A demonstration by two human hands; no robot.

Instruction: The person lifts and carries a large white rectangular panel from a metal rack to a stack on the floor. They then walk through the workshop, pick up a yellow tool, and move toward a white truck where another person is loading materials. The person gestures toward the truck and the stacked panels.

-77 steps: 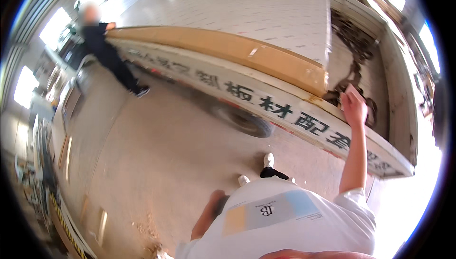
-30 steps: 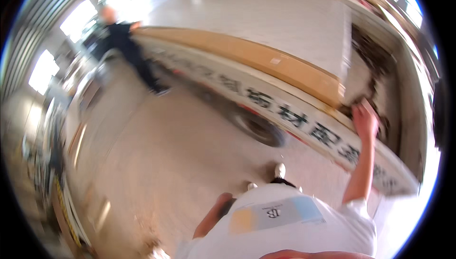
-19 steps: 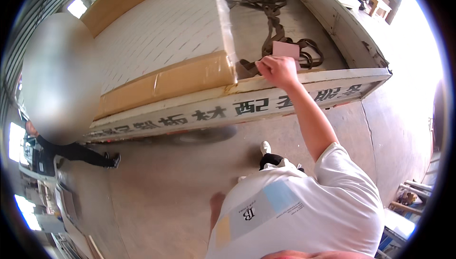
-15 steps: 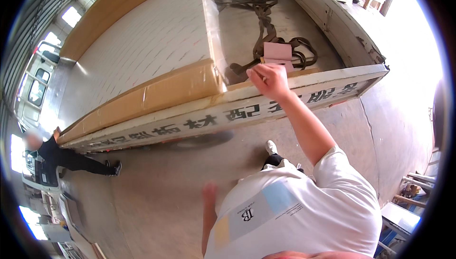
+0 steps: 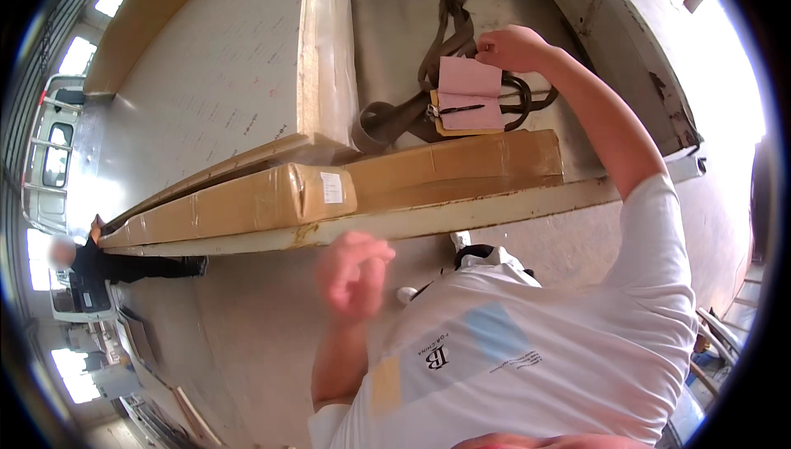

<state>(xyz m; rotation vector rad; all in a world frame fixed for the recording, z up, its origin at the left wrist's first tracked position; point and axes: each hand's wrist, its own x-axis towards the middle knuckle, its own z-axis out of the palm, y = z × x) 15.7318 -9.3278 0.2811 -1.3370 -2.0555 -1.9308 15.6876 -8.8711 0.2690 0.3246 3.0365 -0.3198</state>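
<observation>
My right hand pinches the pink notebook above the cardboard box, left hand open; the pen might roll off.

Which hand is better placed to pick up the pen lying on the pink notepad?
Probably the right hand: it already touches the pink notepad beside the pen. The left hand is raised, empty, off the truck bed.

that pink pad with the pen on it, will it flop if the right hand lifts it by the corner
Probably yes: the pink pad looks thin, and the right hand is only at its top corner. The black pen lies loose across it, so it would likely slide off.
</observation>
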